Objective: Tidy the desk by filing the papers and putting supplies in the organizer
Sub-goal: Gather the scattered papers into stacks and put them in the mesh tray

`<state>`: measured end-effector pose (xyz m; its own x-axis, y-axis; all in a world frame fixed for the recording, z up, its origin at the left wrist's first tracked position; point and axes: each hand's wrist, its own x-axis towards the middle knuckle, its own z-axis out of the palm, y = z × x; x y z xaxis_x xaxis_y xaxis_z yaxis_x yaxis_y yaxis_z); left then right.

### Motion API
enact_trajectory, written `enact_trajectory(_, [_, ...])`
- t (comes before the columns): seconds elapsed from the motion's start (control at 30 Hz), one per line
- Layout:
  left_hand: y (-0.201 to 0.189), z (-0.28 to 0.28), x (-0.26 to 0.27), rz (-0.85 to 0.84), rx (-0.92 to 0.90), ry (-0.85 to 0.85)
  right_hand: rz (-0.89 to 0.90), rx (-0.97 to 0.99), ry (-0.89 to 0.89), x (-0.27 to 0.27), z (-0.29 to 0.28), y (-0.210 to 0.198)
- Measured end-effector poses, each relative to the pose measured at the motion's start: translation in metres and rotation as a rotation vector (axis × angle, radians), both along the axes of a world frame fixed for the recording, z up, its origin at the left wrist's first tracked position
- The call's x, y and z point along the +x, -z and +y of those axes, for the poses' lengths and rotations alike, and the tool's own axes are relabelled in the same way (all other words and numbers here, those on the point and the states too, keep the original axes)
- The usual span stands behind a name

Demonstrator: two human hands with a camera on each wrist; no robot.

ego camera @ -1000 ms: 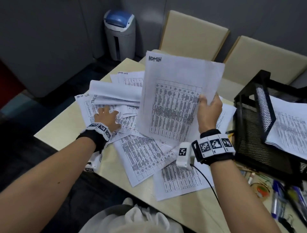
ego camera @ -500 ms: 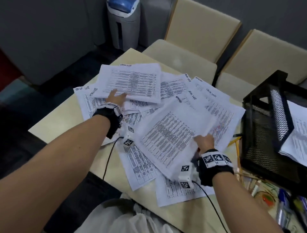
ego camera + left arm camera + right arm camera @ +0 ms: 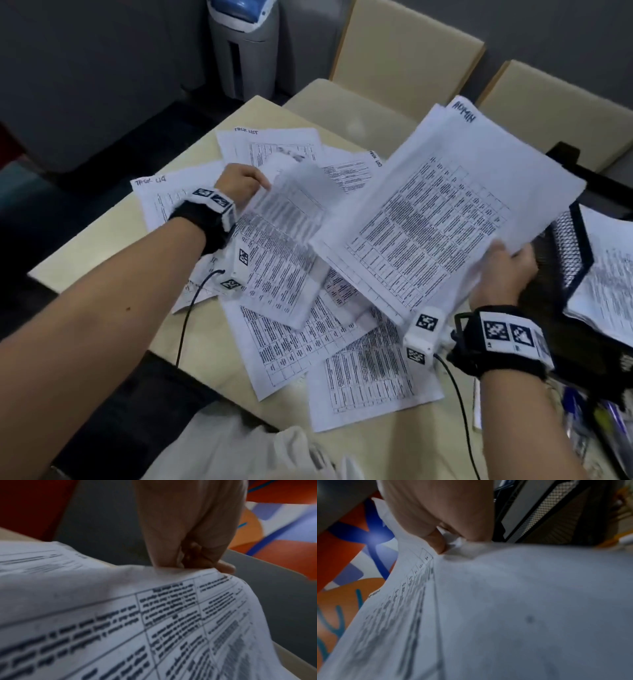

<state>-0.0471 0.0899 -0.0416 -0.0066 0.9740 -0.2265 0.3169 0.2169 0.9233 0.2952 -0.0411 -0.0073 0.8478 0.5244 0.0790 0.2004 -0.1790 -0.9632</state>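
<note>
Printed sheets [image 3: 284, 346] lie scattered over the beige desk [image 3: 96, 240]. My right hand [image 3: 507, 270] grips a stack of sheets headed ADMIN [image 3: 438, 219] by its near right edge, lifted off the pile beside the black mesh organizer [image 3: 568, 246]. The right wrist view shows thumb and fingers pinching that stack [image 3: 505, 601]. My left hand [image 3: 239, 185] pinches the top edge of another printed sheet [image 3: 284, 240], raised and blurred above the pile. In the left wrist view, my fingers [image 3: 192, 536] curl on that sheet [image 3: 137, 622].
The organizer's tray holds filed papers [image 3: 609, 281]. Pens and small supplies [image 3: 589, 421] lie on the desk at the lower right. Two beige chairs [image 3: 404, 51] stand behind the desk, and a grey bin with a blue lid [image 3: 245, 44] stands on the floor.
My right hand has lifted the ADMIN stack off the pile and swung it right toward the organizer. My left hand has picked up a sheet from the pile.
</note>
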Motion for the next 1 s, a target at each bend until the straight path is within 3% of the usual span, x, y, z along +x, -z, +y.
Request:
enact_trajectory(0.07, [-0.005,0.000,0.027,0.024,-0.005,0.121,0.034,-0.016,-0.036,-0.005,0.000,0.006])
enact_trajectory(0.17, [-0.011,0.003,0.072,0.048,-0.006,0.214,0.017,-0.191,-0.072,-0.024,-0.003,0.032])
enact_trajectory(0.23, [-0.012,0.007,0.095,0.080,-0.023,0.281,0.119,-0.324,-0.037,-0.032,-0.006,0.053])
enact_trajectory(0.33, [0.000,0.007,0.114,0.427,-0.135,0.361,0.206,-0.630,-0.012,-0.040,-0.016,0.068])
enact_trajectory(0.37, [0.004,0.001,0.117,0.514,-0.179,0.400,0.232,-0.645,-0.042,-0.044,-0.019,0.069])
enact_trajectory(0.47, [0.017,-0.022,0.125,0.546,-0.244,0.500,0.289,-0.561,-0.161,-0.057,-0.024,0.068])
enact_trajectory(0.57, [0.026,-0.042,0.133,0.588,-0.147,0.578,0.344,-0.583,-0.235,-0.062,-0.030,0.061])
enact_trajectory(0.7, [-0.002,-0.066,0.130,0.429,0.136,0.606,0.422,-0.436,-0.167,-0.058,-0.036,0.049])
enact_trajectory(0.83, [-0.057,-0.076,0.108,0.107,0.361,0.505,0.531,-0.031,-0.137,-0.052,-0.039,0.016])
enact_trajectory(1.0, [-0.102,-0.076,0.087,-0.260,0.439,0.412,0.235,0.360,-0.187,-0.047,-0.036,-0.071])
